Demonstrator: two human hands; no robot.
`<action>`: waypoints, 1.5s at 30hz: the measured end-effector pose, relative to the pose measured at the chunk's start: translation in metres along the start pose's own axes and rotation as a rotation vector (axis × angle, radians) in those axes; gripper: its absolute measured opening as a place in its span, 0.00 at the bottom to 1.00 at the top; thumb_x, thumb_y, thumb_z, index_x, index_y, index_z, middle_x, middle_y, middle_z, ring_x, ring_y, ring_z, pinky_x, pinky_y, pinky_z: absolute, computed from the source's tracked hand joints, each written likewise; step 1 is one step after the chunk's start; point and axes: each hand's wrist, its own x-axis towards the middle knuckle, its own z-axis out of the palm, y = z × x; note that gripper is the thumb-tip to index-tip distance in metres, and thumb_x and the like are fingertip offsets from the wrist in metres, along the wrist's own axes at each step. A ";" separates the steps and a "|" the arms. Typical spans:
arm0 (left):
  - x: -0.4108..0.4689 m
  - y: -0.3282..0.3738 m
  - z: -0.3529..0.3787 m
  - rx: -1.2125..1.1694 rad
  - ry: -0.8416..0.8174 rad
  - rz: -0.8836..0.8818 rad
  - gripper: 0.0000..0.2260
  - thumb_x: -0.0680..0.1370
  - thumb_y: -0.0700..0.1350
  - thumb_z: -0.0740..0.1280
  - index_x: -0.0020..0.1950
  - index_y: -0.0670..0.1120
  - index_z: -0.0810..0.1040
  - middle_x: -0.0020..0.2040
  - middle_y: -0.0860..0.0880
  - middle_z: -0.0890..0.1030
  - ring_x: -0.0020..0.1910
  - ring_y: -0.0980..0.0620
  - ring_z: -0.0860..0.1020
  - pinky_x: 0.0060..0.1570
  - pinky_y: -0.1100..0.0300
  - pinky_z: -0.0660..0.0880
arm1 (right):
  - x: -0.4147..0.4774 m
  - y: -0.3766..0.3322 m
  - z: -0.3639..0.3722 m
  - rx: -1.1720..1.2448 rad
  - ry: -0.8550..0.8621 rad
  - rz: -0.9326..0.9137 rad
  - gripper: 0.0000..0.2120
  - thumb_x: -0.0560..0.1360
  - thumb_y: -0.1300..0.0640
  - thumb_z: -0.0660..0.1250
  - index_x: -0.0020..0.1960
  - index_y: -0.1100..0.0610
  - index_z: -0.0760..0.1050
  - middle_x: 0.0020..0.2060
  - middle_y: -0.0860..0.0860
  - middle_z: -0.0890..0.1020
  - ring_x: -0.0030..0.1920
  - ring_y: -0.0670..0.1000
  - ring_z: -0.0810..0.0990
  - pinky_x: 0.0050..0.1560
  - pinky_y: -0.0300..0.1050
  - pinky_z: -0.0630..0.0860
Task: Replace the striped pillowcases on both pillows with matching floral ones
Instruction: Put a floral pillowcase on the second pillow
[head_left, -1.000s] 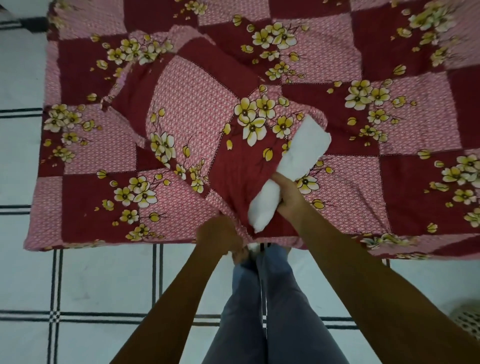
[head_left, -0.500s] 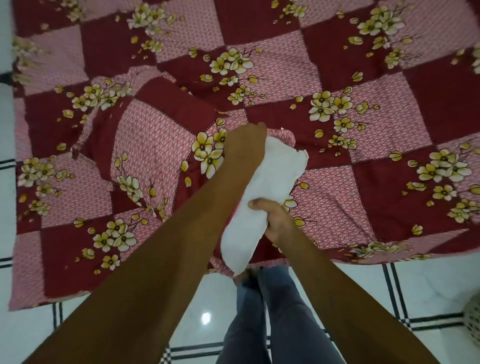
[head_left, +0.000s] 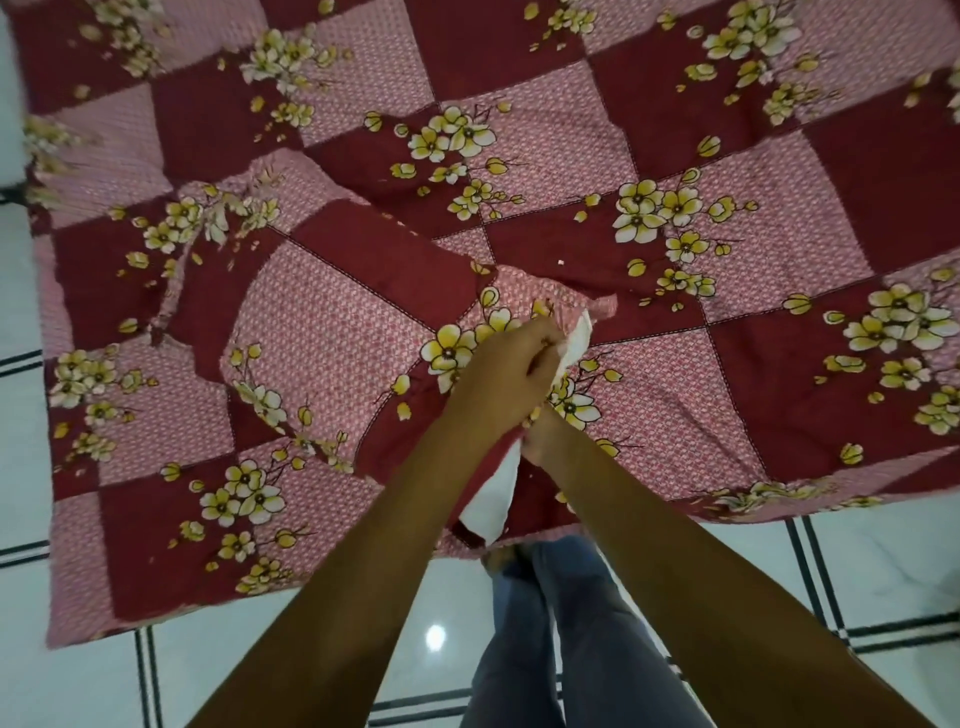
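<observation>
A floral pillowcase (head_left: 322, 332), red and pink with yellow flowers, lies on the bed and blends into the matching bedsheet (head_left: 779, 130). A white pillow (head_left: 491, 501) sits mostly inside the pillowcase. Only a strip near the bed's front edge and a small corner by my fingers show. My left hand (head_left: 504, 374) is closed on the pillowcase's open edge over the pillow. My right hand (head_left: 540, 441) is just below it, partly hidden by the left wrist, and grips the pillow. No striped pillowcase is in view.
The bedsheet covers the whole bed, whose front edge runs just beyond my legs (head_left: 561, 623). White floor tiles with black lines (head_left: 883, 571) lie around the bed. A pale object shows at the far left edge (head_left: 10, 104).
The floral pillowcase now covers most of the white pillow, which was largely bare before. My left hand moved from the case's near edge to its far end and stays there. The camera moved closer.
</observation>
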 end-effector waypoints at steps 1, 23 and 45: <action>-0.014 -0.003 -0.001 -0.017 0.053 -0.059 0.05 0.79 0.45 0.64 0.51 0.46 0.77 0.37 0.52 0.80 0.36 0.54 0.78 0.34 0.55 0.74 | 0.000 0.001 -0.004 0.020 -0.063 -0.012 0.14 0.85 0.59 0.51 0.51 0.58 0.75 0.46 0.54 0.79 0.47 0.49 0.78 0.47 0.40 0.77; -0.219 -0.103 0.039 -0.742 -0.216 -0.855 0.30 0.70 0.34 0.76 0.70 0.42 0.70 0.60 0.47 0.79 0.53 0.57 0.78 0.46 0.74 0.74 | 0.011 0.016 0.061 -0.402 0.100 0.064 0.19 0.83 0.64 0.54 0.73 0.66 0.66 0.70 0.62 0.71 0.69 0.62 0.72 0.59 0.50 0.76; -0.177 -0.071 0.055 0.388 0.019 -0.378 0.29 0.68 0.57 0.61 0.66 0.46 0.72 0.43 0.49 0.83 0.42 0.45 0.81 0.51 0.52 0.74 | -0.051 -0.018 -0.029 -1.842 -0.760 -0.787 0.12 0.74 0.56 0.69 0.58 0.52 0.81 0.54 0.49 0.83 0.55 0.50 0.79 0.53 0.42 0.75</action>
